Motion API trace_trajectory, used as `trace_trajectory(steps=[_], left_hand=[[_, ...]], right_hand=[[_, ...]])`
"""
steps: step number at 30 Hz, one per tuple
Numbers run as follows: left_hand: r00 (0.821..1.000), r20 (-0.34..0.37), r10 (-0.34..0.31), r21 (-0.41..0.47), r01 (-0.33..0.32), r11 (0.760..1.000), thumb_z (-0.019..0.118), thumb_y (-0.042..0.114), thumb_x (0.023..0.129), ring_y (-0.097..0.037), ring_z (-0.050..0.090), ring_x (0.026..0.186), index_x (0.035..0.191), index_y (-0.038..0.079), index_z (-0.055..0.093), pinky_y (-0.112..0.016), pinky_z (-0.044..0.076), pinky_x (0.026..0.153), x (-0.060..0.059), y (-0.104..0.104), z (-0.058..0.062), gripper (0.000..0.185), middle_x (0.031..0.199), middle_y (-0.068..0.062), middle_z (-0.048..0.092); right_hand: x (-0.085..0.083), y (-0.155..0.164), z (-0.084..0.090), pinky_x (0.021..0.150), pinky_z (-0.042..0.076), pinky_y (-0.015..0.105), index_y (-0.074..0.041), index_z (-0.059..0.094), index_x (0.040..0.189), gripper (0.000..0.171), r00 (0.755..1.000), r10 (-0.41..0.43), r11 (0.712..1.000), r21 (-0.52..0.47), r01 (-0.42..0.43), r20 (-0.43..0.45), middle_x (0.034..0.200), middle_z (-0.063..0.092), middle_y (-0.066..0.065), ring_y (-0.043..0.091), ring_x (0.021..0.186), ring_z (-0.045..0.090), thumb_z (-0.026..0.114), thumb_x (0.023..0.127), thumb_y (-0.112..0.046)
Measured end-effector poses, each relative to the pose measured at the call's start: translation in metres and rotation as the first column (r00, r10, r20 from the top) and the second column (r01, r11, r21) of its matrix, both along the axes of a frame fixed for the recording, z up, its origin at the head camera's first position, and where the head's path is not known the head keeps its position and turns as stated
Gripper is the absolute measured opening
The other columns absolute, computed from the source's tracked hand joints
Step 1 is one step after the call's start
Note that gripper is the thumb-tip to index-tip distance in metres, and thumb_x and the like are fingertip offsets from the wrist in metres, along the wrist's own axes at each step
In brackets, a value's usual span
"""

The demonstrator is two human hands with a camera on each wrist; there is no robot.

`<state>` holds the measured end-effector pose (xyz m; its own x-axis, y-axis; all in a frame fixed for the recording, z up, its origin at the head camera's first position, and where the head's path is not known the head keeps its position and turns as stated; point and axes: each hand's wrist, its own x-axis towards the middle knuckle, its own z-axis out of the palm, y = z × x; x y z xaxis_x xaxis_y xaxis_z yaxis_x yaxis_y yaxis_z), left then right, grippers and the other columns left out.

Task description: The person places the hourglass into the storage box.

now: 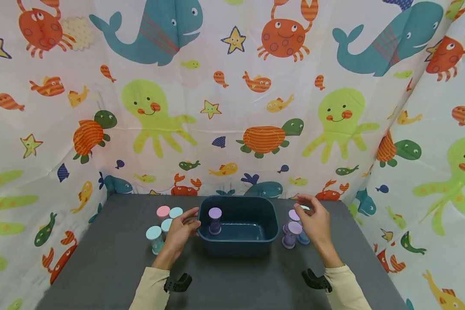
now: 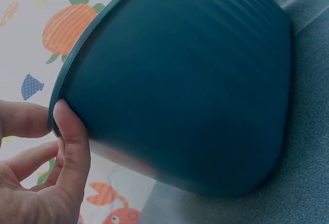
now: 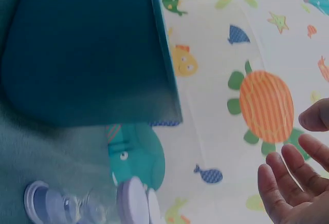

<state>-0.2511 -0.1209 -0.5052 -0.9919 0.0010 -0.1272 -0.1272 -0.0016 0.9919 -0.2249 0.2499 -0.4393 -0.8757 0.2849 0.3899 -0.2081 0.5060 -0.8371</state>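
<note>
A dark teal bin (image 1: pixel 255 246) stands mid-table with one purple-capped clear cylinder (image 1: pixel 215 220) upright inside it. My left hand (image 1: pixel 191 218) lies beside the bin's left rim, fingers loosely curved and holding nothing. In the left wrist view, the thumb tip (image 2: pixel 67 126) sits against the bin wall (image 2: pixel 195 90). My right hand (image 1: pixel 308 209) hovers with relaxed fingers over a cluster of purple-capped cylinders (image 1: pixel 294 230) right of the bin. The right wrist view shows its empty fingers (image 3: pixel 293 183), the bin (image 3: pixel 87 49) and capped cylinders (image 3: pixel 128 201) below.
Left of the bin stand a pink-capped cylinder (image 1: pixel 163 211) and several light-blue-capped ones (image 1: pixel 154 236). A blue-based cylinder (image 1: pixel 304 239) stands by the purple ones. The grey table (image 1: pixel 112 267) is walled by sea-animal fabric (image 1: pixel 232 107) at the back and both sides.
</note>
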Motion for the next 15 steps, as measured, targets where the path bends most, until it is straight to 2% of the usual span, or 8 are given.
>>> trace_trajectory(steps=[6,12,15], left_hand=[[1.000,-0.003,-0.004,-0.005,0.004,1.000,0.063,0.008,0.093,-0.023,0.060,0.094,0.138,0.014,0.056,-0.027,0.056,0.071,0.001,0.000,-0.001,0.046,0.135,-0.015,0.055],[1.000,-0.018,0.001,-0.016,-0.001,1.000,0.062,0.008,0.094,-0.022,0.060,0.092,0.138,0.013,0.056,-0.026,0.056,0.071,0.001,0.000,0.000,0.045,0.133,-0.015,0.056],[1.000,-0.015,-0.004,-0.015,0.004,1.000,0.062,0.007,0.094,-0.024,0.060,0.094,0.138,0.013,0.055,-0.026,0.055,0.071,0.002,0.001,0.000,0.045,0.134,-0.015,0.056]], right_hand=[[0.004,0.017,-0.005,0.080,0.045,0.002,0.000,0.065,0.119,0.029,0.999,-0.035,0.999,-0.022,0.035,-0.029,0.115,0.068,0.019,0.002,0.094,0.063,0.065,0.091,-0.005],[0.007,0.032,-0.012,0.082,0.043,0.001,-0.006,0.063,0.122,0.030,0.998,-0.065,0.998,0.026,0.064,0.018,0.117,0.066,0.012,-0.007,0.095,0.055,0.065,0.094,-0.018],[0.009,0.039,-0.019,0.083,0.043,0.003,-0.007,0.062,0.123,0.032,0.994,-0.089,0.996,0.031,0.087,0.059,0.118,0.066,0.011,-0.004,0.097,0.055,0.064,0.095,-0.021]])
